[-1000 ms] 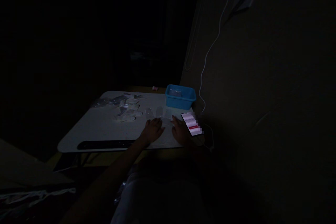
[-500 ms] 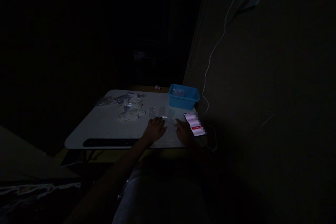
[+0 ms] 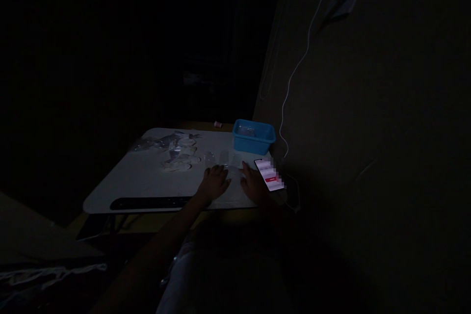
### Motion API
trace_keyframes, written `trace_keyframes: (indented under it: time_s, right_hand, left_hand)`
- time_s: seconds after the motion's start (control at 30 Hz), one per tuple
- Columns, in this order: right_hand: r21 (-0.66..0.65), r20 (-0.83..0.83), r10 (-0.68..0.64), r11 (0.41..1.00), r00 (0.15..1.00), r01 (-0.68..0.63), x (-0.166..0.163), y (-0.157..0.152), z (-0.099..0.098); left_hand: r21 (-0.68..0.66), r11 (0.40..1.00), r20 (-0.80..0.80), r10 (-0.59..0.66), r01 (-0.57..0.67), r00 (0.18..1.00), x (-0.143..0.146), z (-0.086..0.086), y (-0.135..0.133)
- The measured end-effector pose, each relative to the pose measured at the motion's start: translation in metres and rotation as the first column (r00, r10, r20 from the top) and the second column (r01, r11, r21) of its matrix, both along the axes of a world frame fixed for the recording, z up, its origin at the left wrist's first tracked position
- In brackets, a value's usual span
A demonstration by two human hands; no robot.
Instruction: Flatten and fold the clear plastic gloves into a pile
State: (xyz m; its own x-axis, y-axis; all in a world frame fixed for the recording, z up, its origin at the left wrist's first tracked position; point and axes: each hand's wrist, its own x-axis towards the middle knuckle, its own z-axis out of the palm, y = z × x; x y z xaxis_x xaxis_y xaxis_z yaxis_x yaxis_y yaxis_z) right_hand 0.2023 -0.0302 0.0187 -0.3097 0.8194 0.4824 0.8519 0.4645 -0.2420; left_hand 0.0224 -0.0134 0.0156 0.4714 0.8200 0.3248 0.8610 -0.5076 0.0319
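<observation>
A clear plastic piece (image 3: 232, 171) with several rounded lobes at its far end lies flat on the white table, faintly visible in the dim light. My left hand (image 3: 213, 184) rests palm down on its left part, fingers stretched forward and slightly apart. On the right side of the plastic is my right hand (image 3: 253, 184), its index finger extended toward one of the lobes and the other fingers partly in shadow. Neither hand appears to grip anything. A lit phone (image 3: 270, 174) lies just right of my right hand.
A blue plastic basin (image 3: 253, 144) with something clear inside stands at the table's back right. Crumpled whitish and clear plastic pieces (image 3: 180, 154) lie on the left of the white table (image 3: 136, 181). A white cable (image 3: 290, 83) runs down the wall. A small pinkish object (image 3: 218, 124) sits behind.
My right index finger has reached farther forward over the plastic, whose lobes look flatter. My left hand has stayed nearly in place. The whole view has shifted slightly.
</observation>
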Motion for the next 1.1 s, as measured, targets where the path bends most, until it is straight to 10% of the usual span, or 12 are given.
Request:
trace_keyframes:
  time_s: [0.27,1.1]
  right_hand:
    - [0.029,0.239,-0.052,0.999,0.970,0.046,-0.011,0.006,-0.014]
    - [0.030,0.252,-0.104,0.995,0.962,0.099,-0.008,0.008,-0.019]
  left_hand:
    - [-0.032,0.999,0.008,-0.023,0.023,1.000,0.002,0.000,-0.001]
    - [-0.119,0.993,-0.017,-0.012,0.010,1.000,0.005,0.002,-0.001]
